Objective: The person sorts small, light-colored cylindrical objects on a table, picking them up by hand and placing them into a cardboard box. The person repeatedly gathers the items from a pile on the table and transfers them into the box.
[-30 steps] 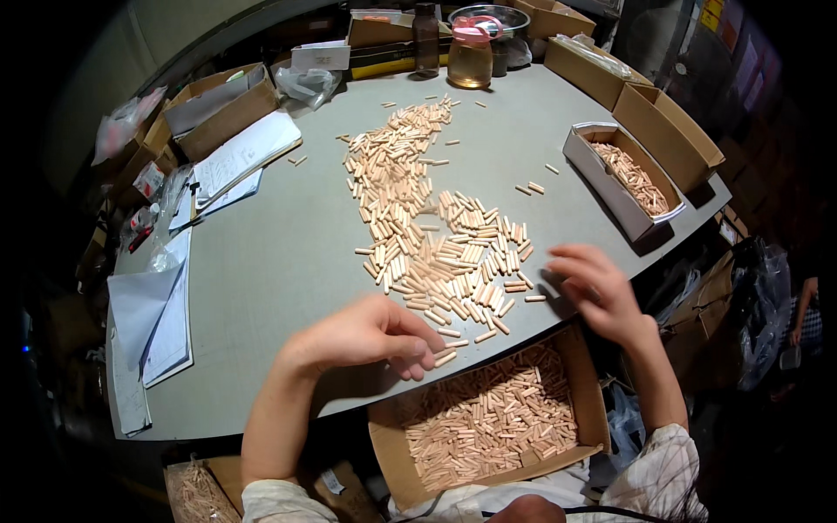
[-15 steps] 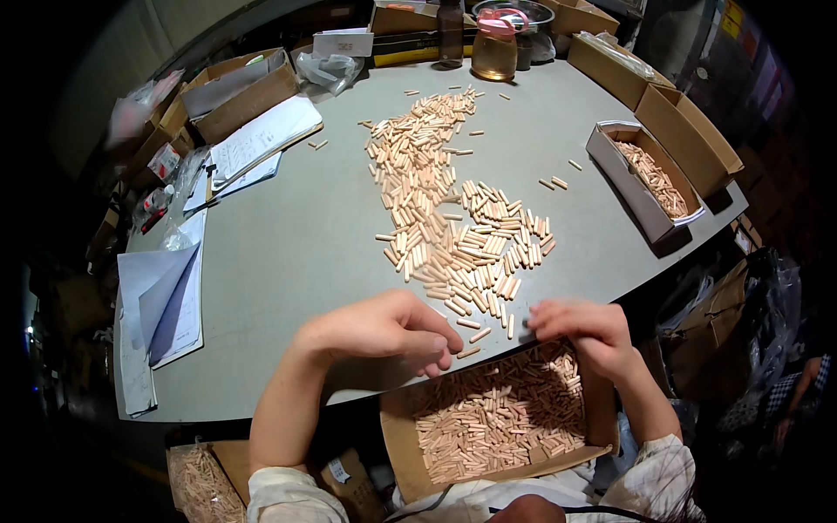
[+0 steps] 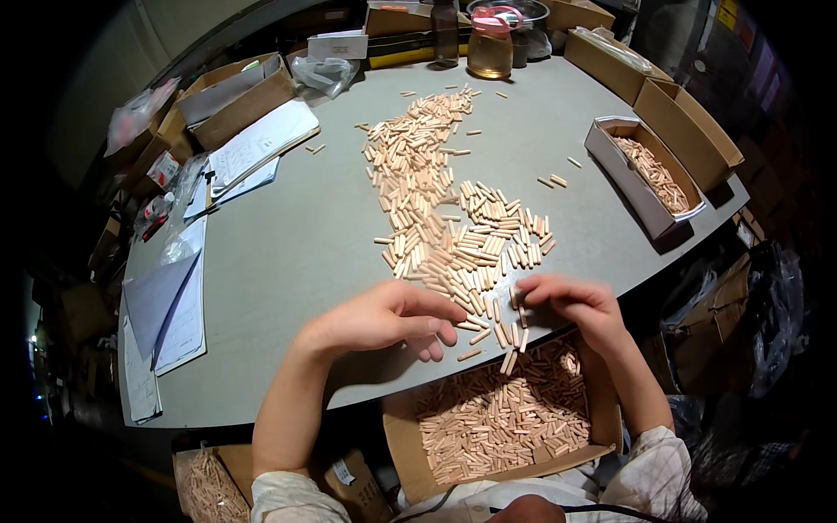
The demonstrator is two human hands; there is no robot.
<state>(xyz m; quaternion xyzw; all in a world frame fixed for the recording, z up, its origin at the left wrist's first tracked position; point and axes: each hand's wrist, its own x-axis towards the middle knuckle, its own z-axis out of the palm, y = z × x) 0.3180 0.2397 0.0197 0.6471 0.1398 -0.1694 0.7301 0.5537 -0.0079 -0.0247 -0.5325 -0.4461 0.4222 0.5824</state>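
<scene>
Short light wooden dowel pins lie in a long loose pile down the table. My left hand hovers by the near end of the pile, fingers apart and nothing in them. Opposite it, my right hand is slightly blurred, its bent fingers apart and their tips at several pins near the table edge. Between the hands, a few pins overhang the edge above an open cardboard box, which holds many more pins and sits under the edge in front of me.
A narrow box of pins stands at the right beside an empty-looking brown box. Papers and a clipboard lie at the left. A jar with a pink lid and a dark bottle stand at the back.
My right hand has moved slightly forward and left onto the pins. Several pins have slid toward me, some over the table edge. My left hand's fingers have spread a little.
</scene>
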